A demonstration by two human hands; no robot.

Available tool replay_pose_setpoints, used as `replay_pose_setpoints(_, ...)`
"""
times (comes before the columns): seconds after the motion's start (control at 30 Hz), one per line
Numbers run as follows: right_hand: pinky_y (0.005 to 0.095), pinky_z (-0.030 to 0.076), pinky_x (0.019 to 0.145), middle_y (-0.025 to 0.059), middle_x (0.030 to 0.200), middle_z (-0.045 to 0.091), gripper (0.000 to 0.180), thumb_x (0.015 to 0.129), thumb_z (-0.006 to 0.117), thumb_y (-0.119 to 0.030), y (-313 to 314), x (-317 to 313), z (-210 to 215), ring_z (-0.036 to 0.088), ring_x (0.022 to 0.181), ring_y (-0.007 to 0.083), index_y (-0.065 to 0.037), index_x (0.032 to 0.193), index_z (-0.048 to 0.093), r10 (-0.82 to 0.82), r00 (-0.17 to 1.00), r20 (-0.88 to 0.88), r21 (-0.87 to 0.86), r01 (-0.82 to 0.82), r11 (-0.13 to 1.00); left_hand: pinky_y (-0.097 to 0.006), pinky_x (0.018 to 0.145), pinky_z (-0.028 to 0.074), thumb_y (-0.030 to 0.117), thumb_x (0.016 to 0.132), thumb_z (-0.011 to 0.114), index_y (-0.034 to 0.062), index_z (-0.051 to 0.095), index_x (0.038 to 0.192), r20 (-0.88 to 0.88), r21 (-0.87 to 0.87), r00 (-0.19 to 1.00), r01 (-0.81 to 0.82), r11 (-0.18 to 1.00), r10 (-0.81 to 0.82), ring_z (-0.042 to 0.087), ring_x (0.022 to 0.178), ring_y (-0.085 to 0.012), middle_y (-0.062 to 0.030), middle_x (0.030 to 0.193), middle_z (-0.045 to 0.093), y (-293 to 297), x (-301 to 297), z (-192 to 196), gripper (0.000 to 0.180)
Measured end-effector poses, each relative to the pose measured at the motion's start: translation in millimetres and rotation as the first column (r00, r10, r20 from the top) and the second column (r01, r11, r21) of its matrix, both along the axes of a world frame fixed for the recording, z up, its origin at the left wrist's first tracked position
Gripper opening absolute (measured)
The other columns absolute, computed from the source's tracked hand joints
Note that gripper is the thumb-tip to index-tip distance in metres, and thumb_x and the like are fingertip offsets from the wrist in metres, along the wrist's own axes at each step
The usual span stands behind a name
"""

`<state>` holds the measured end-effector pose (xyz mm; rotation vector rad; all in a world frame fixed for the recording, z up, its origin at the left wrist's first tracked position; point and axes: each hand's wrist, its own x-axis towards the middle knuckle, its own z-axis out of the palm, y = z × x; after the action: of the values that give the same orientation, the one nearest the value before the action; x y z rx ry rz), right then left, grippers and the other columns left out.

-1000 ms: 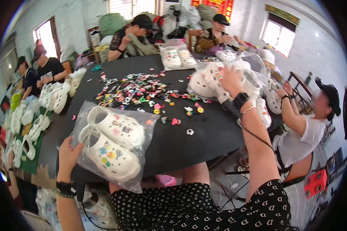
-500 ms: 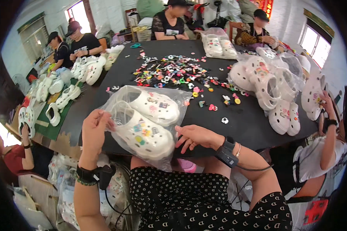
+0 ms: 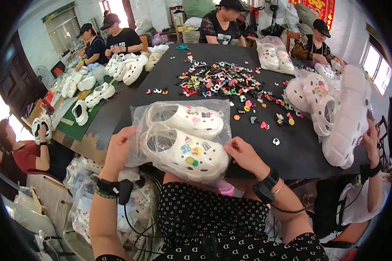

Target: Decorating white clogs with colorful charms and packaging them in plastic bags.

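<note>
A pair of white clogs [image 3: 215,162] lies side by side in a clear plastic bag [image 3: 136,114] at the table's near edge, toes to the right. Colourful charms [image 3: 196,151] sit on their uppers. My left hand [image 3: 121,147] pinches the bag's left edge, near the heel straps. At the toe end, my right hand [image 3: 245,155] has its thumb and fingers closed on the bag's right edge. Some fingertips of both hands are hidden by the bag or by the hands.
Loose charms [image 3: 222,80] are heaped mid-table. Bagged clogs [image 3: 314,89] lie to the right, where a co-worker's hand [image 3: 370,141] holds a large white clog [image 3: 347,117]. Teal scissors [image 3: 182,47] lie far back. More clogs [image 3: 101,95] stand on the left, with several people around.
The view has swung, so the scene sits further right. The bagged clogs lie more level. My right hand, spread before, has closed on the bag's edge. The co-worker's clog on the right has moved nearer.
</note>
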<state>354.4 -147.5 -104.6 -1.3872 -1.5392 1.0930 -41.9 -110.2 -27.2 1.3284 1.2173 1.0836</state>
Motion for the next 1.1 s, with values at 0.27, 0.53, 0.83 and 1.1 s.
replay_pose_setpoints(0.27, 0.0311, 0.048, 0.065, 0.0097, 0.078, 0.064, 0.028, 0.094, 0.062, -0.027, 3.9, -10.8, 1.2, 0.06, 0.071, 0.0145, 0.001, 0.094, 0.059, -0.033, 0.994, 0.105, 0.07, 0.026, 0.997, -0.044, 0.096, 0.046, 0.021, 0.08, 0.071, 0.0075, 0.06, 0.126, -0.789, 0.578, 0.572, 0.567, 0.588, 0.224, 0.059, 0.109, -0.0379, -0.0188, 0.123, 0.061, 25.1, 50.8, 0.8, 0.049)
replay_pose_setpoints(0.53, 0.0331, 0.049, 0.063, 0.0144, 0.074, 0.066, 0.022, 0.091, 0.065, -0.02, 6.4, -15.2, -1.9, 0.062, 0.065, 0.0193, 0.002, 0.087, 0.062, -0.144, 0.982, 0.126, 0.17, 0.122, 0.978, -0.047, 0.083, 0.05, 0.019, 0.076, 0.067, 0.0081, 0.061, 0.111, -0.931, 0.278, 0.35, 0.5, 0.82, 0.102, 0.063, 0.091, -0.0417, -0.0208, 0.102, 0.066, 51.6, 60.9, -7.6, 0.037)
replay_pose_setpoints(0.83, 0.023, 0.041, 0.046, 0.0, 0.065, 0.058, 0.015, 0.097, 0.056, -0.016, 12.8, 22.0, 8.1, 0.06, 0.051, 0.0095, -0.003, 0.091, 0.061, -0.275, 0.925, -0.261, 0.083, 0.305, 0.949, -0.046, 0.078, 0.044, 0.023, 0.075, 0.069, 0.0096, 0.069, 0.088, -0.878, 0.475, 0.343, 0.53, 0.702, 0.335, 0.06, 0.091, -0.0328, -0.0106, 0.084, 0.066, 32.5, 53.8, 6.2, 0.019)
replay_pose_setpoints(1.1, 0.031, 0.053, 0.081, 0.0094, 0.112, 0.066, 0.029, 0.102, 0.045, -0.024, -9.4, 90.1, 105.6, 0.066, 0.099, 0.0205, -0.002, 0.116, 0.057, -0.112, 0.419, -0.901, 0.224, 0.671, 0.707, -0.045, 0.078, 0.046, 0.004, 0.062, 0.075, 0.0016, 0.062, 0.085, -0.766, 0.59, 0.449, 0.204, 0.781, 0.461, 0.057, 0.091, -0.0359, -0.0138, 0.086, 0.062, 0.0, -9.1, 25.4, 0.026)
